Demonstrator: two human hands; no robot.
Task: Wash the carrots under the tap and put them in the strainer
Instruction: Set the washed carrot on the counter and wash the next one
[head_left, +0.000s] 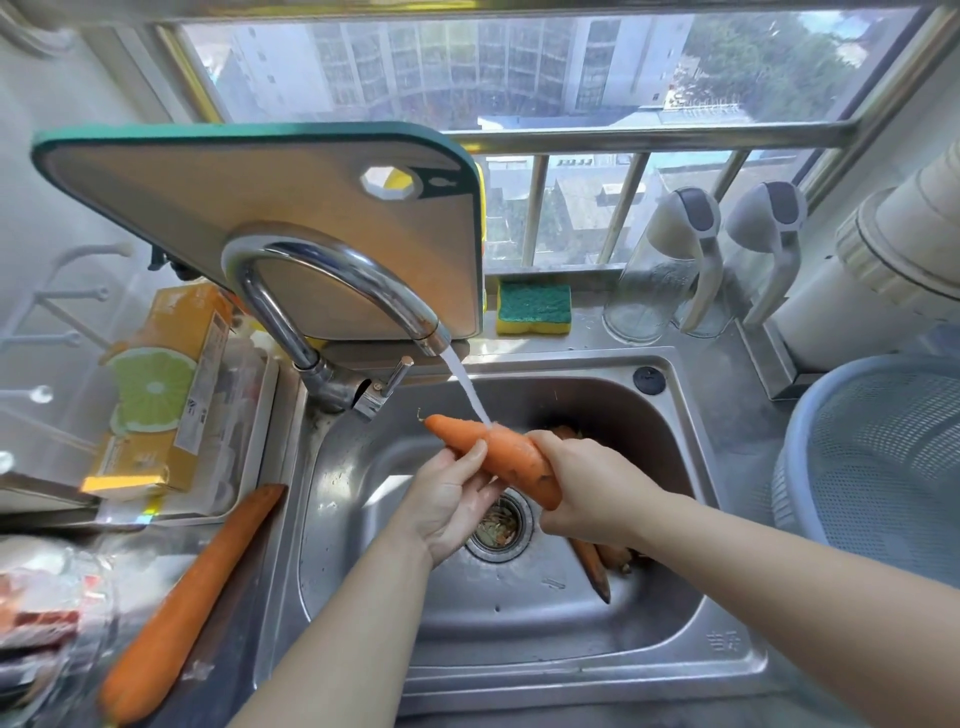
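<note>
A long orange carrot (192, 597) lay on the desk along the left edge of the stainless steel sink (519, 649). Over the basin, the left hand (452, 499) cupped a shorter orange carrot (498, 457) from below, thumb and fingers clamped on it, under water from the curved chrome tap (332, 291). The right hand (587, 493) had its fingers wrapped around the carrot's thick end. Darker carrots (592, 566) lay beside the drain. The grey-blue perforated plastic strainer (883, 467) stood on the desk by the sink's right edge.

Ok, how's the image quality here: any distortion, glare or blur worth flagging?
Head view: wide-angle bending bows the window rail and edges; head view: hard daylight, bright patch on the sink floor; head view: plastic wrapping at lower left smeared, yet the held carrot, left hand and right hand are sharp.
</note>
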